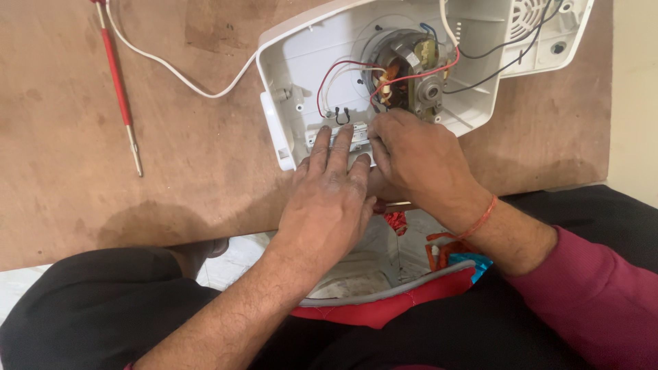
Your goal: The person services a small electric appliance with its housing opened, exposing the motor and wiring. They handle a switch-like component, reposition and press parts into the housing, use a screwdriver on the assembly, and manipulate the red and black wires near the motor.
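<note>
White plastic housing (pixel 301 75) of a small appliance lies open on the brown wooden tabletop (pixel 82 171), its inside facing up; a round motor (pixel 411 65) with copper windings sits in the middle of it, and red wires (pixel 343 65), black wires (pixel 493 48) and a blue one run across the shell; a small metal strip (pixel 360 137) lies along the near wall of the housing, right under the fingertips of both hands; the left hand (pixel 329 199) rests flat with its fingers spread and extended, fingertips pressing on that strip, gripping nothing; the right hand (pixel 418 161) lies just beside it, touching it, fingers curled down onto the same strip, though whether it pinches anything I cannot tell; a red thread (pixel 483 218) circles the right wrist, above a maroon sleeve (pixel 603 294); a white cord (pixel 178 72) leads from the housing across the tabletop to the far left, near a red-handled screwdriver (pixel 120 89) that lies well apart from both hands; a red cloth (pixel 384 308) shows below the tabletop edge on the person's lap.
</note>
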